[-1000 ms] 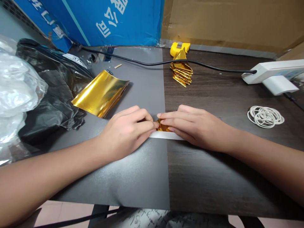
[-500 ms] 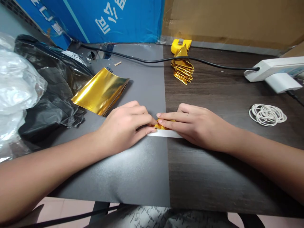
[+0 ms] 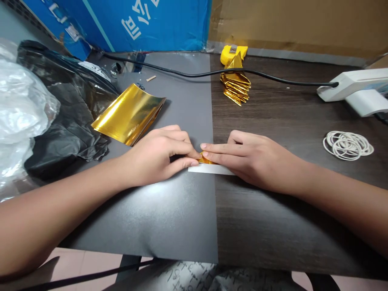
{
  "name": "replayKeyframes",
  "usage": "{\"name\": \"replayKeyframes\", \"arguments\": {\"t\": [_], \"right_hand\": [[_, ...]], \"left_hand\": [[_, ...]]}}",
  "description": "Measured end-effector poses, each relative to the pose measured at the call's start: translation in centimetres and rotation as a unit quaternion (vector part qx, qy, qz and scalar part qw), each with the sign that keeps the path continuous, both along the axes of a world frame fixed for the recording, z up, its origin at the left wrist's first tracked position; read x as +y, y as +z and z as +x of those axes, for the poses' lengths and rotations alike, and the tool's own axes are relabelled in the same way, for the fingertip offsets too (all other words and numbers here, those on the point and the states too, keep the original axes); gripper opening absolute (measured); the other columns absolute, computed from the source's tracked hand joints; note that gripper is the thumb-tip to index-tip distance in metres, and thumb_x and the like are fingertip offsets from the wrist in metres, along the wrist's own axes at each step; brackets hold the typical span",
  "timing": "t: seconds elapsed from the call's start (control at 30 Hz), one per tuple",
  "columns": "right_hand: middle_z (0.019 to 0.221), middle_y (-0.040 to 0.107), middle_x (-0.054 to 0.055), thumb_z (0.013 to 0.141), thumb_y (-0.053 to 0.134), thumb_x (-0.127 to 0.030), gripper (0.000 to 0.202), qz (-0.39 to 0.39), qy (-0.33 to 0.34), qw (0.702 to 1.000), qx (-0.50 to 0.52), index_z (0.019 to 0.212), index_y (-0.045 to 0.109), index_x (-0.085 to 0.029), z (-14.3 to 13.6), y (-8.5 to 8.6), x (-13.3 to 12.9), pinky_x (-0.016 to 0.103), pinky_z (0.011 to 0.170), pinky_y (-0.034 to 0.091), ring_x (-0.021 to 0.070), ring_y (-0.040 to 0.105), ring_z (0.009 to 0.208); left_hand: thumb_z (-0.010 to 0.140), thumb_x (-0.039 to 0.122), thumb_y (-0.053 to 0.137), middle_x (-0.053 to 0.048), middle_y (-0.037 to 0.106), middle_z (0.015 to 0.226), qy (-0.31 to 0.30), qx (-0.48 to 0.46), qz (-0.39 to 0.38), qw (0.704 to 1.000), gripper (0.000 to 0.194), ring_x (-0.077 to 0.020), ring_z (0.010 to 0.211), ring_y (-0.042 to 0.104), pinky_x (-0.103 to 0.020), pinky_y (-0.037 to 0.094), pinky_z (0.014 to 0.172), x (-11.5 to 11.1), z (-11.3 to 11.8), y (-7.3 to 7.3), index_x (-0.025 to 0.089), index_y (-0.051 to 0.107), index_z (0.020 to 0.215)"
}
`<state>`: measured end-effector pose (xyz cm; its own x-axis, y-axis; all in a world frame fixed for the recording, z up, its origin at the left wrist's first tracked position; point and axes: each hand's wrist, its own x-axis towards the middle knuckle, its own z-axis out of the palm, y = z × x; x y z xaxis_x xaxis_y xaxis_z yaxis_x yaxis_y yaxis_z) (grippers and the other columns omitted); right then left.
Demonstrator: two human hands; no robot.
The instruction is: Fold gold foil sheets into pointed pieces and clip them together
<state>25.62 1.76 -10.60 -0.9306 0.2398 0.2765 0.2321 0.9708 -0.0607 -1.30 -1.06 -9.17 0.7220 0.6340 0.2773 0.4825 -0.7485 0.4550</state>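
Note:
My left hand (image 3: 163, 155) is closed at the fingertips, thumb and index finger pinching the left end of a small folded piece of gold foil paper (image 3: 206, 160). A flat white strip (image 3: 203, 168) shows along the paper's near edge; I cannot tell whether it is the paper's back. From the right, my right hand (image 3: 253, 159) presses the same paper to the table, its fingers together and its thumb hidden. Most of the paper lies under the fingers. A larger gold foil sheet (image 3: 130, 115), bent over in a curve, rests beyond my left hand.
Folded gold pieces (image 3: 236, 87) lie in a stack by a yellow tape measure (image 3: 227, 53). A black cable (image 3: 188, 74) crosses to a white power strip (image 3: 345, 83). White rubber bands (image 3: 348, 145) lie at right. Plastic bags (image 3: 69, 121) crowd the left; boxes (image 3: 291, 28) stand behind.
The left fingertips have shifted very slightly, and a little more of the white strip's left end shows. Both hands remain on the gold paper. The view has moved slightly.

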Motion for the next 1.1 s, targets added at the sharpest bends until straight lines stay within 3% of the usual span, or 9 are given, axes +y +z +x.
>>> {"name": "replayKeyframes", "arguments": {"t": [0.17, 0.5, 0.73, 1.1], "right_hand": [[0.145, 0.061, 0.002, 0.106, 0.044, -0.015, 0.038, -0.005, 0.004, 1.000, 0.005, 0.139, 0.061, -0.011, 0.1, 0.0, 0.0, 0.035, 0.074, 0.054, 0.0191, 0.052, 0.083], [0.142, 0.063, 0.000, 0.106, 0.044, -0.019, 0.037, 0.008, -0.006, 1.000, -0.011, 0.134, 0.069, -0.019, -0.1, 0.0, -0.1, 0.038, 0.068, 0.050, 0.0211, 0.056, 0.083], [0.142, 0.063, 0.001, 0.104, 0.045, -0.015, 0.035, -0.010, 0.001, 1.000, 0.002, 0.127, 0.071, -0.015, -0.1, 0.0, -0.1, 0.038, 0.071, 0.052, 0.0209, 0.056, 0.082], [0.141, 0.064, 0.002, 0.103, 0.045, -0.012, 0.034, -0.027, 0.000, 1.000, 0.005, 0.124, 0.072, -0.014, -0.2, 0.0, 0.0, 0.037, 0.072, 0.051, 0.0205, 0.055, 0.081]], "left_hand": [[0.095, 0.024, 0.069, -0.003, 0.072, 0.087, -0.038, -0.010, 0.015, 0.999, 0.014, -0.0137, 0.082, 0.059, -0.025, 0.047, 0.080, 0.6, -0.3, -0.1, 0.015, 0.078, 0.102], [0.097, 0.021, 0.065, -0.004, 0.068, 0.085, -0.090, 0.015, 0.057, 0.994, 0.014, -0.0149, 0.081, 0.055, -0.027, 0.044, 0.075, 1.2, -0.8, -0.4, 0.016, 0.078, 0.096], [0.093, 0.024, 0.071, -0.004, 0.068, 0.083, -0.085, -0.011, 0.036, 0.996, 0.012, -0.0140, 0.080, 0.057, -0.025, 0.047, 0.077, 1.4, -0.9, -0.3, 0.016, 0.077, 0.098], [0.097, 0.019, 0.064, -0.003, 0.066, 0.083, -0.101, 0.012, 0.050, 0.994, 0.016, -0.0143, 0.081, 0.054, -0.027, 0.042, 0.075, 1.6, -1.1, -0.4, 0.019, 0.076, 0.087]]}}
